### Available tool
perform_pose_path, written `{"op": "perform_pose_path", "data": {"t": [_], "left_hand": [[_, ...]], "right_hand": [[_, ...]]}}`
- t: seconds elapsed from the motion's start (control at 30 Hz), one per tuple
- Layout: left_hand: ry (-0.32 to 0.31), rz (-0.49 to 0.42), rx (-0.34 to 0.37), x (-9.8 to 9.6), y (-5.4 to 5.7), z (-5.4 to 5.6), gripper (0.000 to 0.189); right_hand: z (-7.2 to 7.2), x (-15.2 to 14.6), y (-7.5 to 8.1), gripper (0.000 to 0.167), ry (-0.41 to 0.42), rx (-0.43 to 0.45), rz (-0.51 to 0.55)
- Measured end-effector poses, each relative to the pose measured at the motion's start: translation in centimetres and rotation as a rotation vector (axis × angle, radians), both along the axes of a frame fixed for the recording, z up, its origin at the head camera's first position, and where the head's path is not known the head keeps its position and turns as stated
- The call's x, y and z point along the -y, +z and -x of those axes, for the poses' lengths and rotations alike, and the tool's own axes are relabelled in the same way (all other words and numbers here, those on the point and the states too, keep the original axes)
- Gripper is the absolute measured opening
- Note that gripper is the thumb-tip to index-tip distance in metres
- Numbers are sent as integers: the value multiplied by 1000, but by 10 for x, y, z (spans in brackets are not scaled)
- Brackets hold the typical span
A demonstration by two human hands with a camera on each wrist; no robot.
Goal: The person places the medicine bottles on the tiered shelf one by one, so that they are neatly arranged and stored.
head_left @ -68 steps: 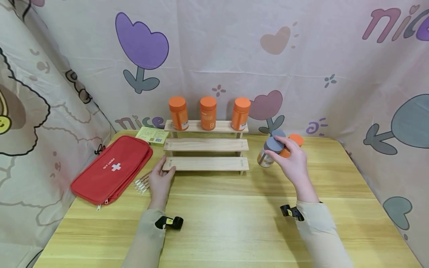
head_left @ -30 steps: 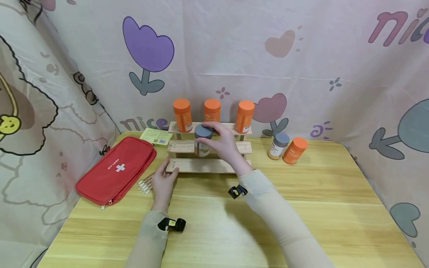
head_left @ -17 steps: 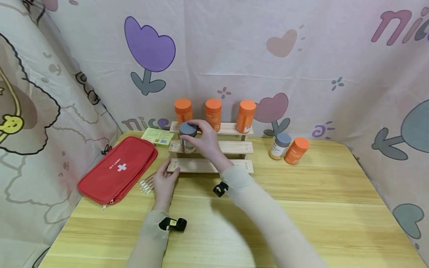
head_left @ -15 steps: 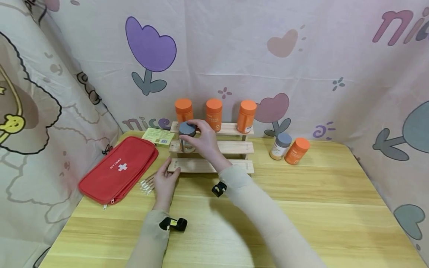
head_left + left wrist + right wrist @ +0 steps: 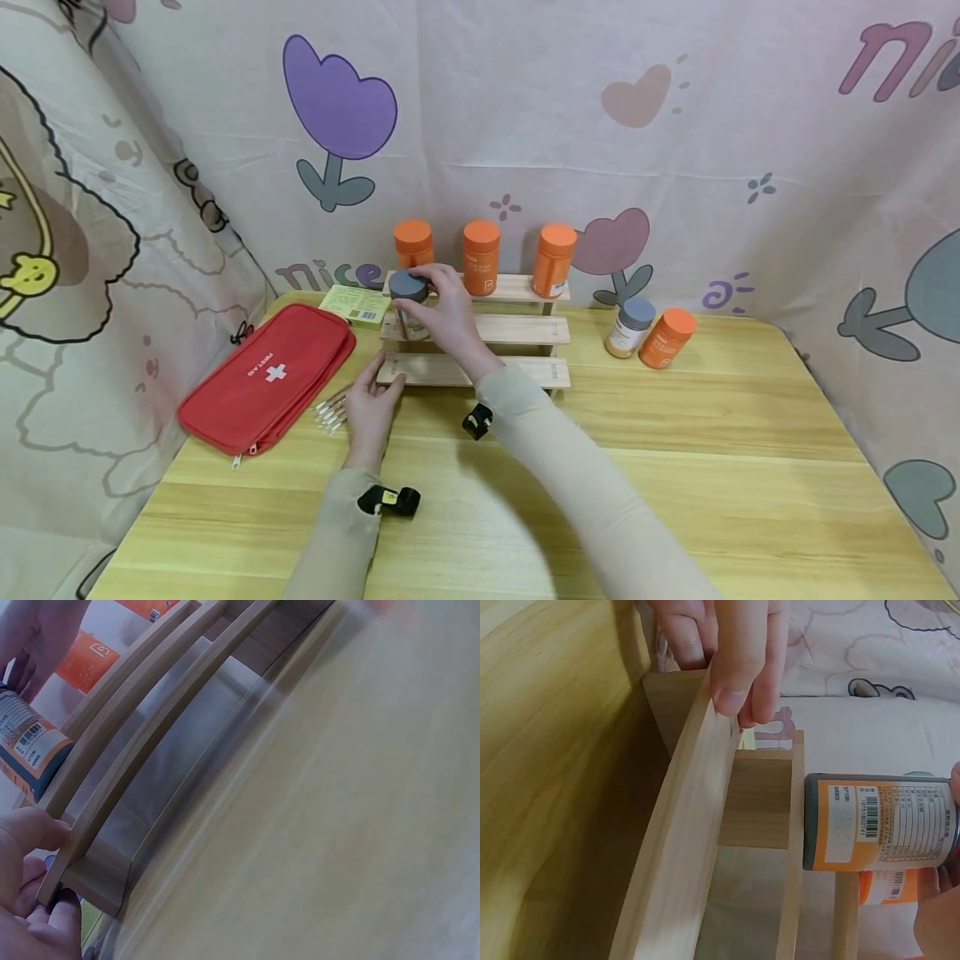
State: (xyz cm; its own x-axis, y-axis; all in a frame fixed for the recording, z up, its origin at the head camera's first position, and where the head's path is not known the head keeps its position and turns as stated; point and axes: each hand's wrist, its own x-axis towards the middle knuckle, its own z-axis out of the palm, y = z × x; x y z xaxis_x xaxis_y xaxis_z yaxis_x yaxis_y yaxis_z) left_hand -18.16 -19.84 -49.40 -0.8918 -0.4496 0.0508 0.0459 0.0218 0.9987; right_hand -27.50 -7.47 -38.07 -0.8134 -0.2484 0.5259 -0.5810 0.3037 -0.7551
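My right hand [image 5: 442, 312] grips a grey-lidded jar [image 5: 409, 307] with an orange label from above. The jar's base meets the left end of the middle step of a three-step wooden rack [image 5: 517, 329]. The right wrist view shows the jar [image 5: 877, 821] against that step's edge. My left hand [image 5: 371, 400] lies on the table with straight fingers [image 5: 742, 652] pressed against the left end of the bottom step. In the left wrist view the thumb and fingers [image 5: 30, 900] sit at that step's corner. Three orange bottles [image 5: 481, 257] stand on the top step.
A second grey-lidded jar [image 5: 630, 327] and an orange bottle [image 5: 666, 337] stand on the table right of the rack. A red first-aid pouch [image 5: 266, 379], cotton swabs [image 5: 330, 408] and a green leaflet [image 5: 352, 304] lie to the left. Patterned cloth walls surround the table.
My right hand lifted the grey-lidded jar from the table's right side and carried it left across the rack to the middle step's left end. The left hand stayed at the bottom step.
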Motion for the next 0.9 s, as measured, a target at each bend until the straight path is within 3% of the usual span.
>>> {"op": "perform_pose_path", "data": {"t": [0.17, 0.4, 0.7, 0.9], "left_hand": [[-10, -6, 16, -1, 6, -2, 58], [-29, -14, 18, -5, 26, -10, 58], [-13, 22, 14, -1, 2, -1, 58], [1, 21, 1, 0, -2, 1, 56]], "right_hand": [[1, -2, -1, 50, 25, 3, -8], [2, -9, 0, 52, 49, -3, -48], [-13, -46, -5, 56, -15, -38, -16], [-30, -85, -22, 44, -41, -18, 89]]}}
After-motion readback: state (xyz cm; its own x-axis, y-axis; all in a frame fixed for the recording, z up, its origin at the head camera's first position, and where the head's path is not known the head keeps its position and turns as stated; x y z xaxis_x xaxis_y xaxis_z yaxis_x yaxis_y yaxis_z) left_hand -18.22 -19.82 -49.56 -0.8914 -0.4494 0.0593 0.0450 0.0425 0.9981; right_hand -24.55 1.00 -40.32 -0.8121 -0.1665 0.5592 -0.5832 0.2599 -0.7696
